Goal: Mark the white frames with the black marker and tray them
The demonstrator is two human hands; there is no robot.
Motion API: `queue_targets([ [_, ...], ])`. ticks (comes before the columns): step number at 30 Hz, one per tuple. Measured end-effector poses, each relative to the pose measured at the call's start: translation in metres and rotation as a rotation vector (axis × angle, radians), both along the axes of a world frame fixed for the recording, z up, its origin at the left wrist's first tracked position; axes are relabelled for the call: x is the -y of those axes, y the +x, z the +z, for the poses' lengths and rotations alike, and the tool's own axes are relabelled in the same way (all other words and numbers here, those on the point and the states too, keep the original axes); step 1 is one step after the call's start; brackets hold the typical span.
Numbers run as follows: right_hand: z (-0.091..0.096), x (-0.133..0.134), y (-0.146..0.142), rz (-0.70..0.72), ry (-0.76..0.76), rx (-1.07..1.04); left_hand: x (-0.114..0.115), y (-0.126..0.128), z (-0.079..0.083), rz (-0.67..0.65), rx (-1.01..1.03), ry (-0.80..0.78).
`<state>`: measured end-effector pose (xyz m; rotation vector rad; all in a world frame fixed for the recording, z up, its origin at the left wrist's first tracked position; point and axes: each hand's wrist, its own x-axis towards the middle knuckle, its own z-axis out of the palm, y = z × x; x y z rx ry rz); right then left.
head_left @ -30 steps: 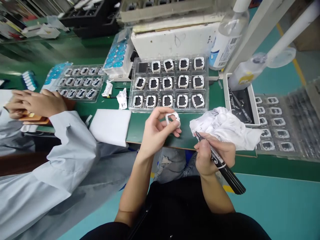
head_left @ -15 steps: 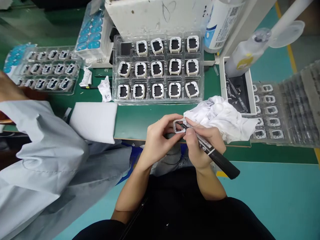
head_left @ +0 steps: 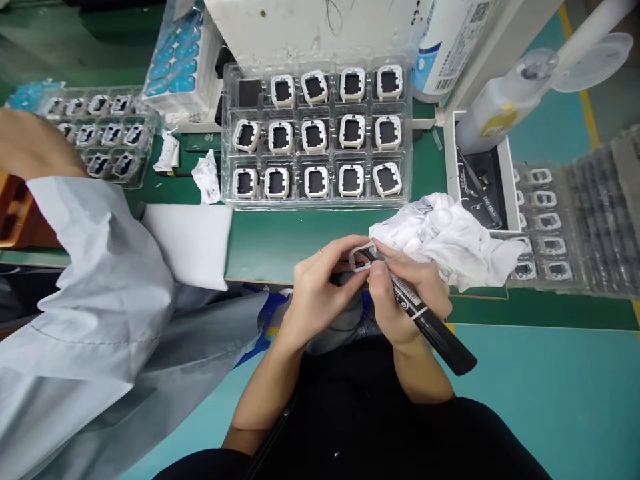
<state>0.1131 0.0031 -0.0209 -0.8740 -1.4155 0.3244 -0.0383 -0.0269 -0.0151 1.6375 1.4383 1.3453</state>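
Observation:
Between the fingertips of my left hand [head_left: 323, 287] is a small white square watch case frame [head_left: 356, 259], open in its middle. My right hand [head_left: 407, 290] is closed around a black marker pen [head_left: 435, 327], its tip inside the frame's opening and its thick end pointing down to the right. Fingers partly cover the frame, so the exact contact of the tip is hidden. Beyond my hands, a clear plastic tray [head_left: 317, 204] holds rows of similar white frames, with one pocket at its back left unfilled.
A crumpled white cloth [head_left: 445, 233] lies right of my hands. Behind it are a white box [head_left: 515, 200] with a bottle [head_left: 493, 110] and stacked trays [head_left: 560, 230]. Left are a white foam pad [head_left: 187, 243] and a co-worker's sleeve [head_left: 100, 267]; another tray [head_left: 105, 133] lies past the co-worker's arm.
The watch case frame is tilted a little more, and the marker's thick end has dropped slightly. The co-worker's arm at the left has moved up and right, over the tray there.

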Motion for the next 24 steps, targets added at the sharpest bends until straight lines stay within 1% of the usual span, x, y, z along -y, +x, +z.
queue_targets([
  [4,-0.0002,0.0004,0.0006,-0.009,0.000,0.017,0.0006,0.0009,0.0007,-0.003,-0.013,0.053],
  [11,0.0016,-0.0017,0.0008,-0.005,0.032,0.018,0.0008,0.0021,-0.0003,0.011,-0.112,0.129],
  [18,0.0006,0.0019,0.0017,-0.016,-0.016,0.003,0.0012,0.0047,-0.0028,0.025,-0.141,0.189],
  [20,0.0022,0.0011,0.0028,-0.016,-0.002,0.025,0.0011,0.0056,-0.0028,0.032,-0.172,0.200],
  [24,0.0073,-0.0021,0.0043,-0.036,0.081,0.155,0.0003,0.0075,-0.0018,0.068,-0.233,0.235],
])
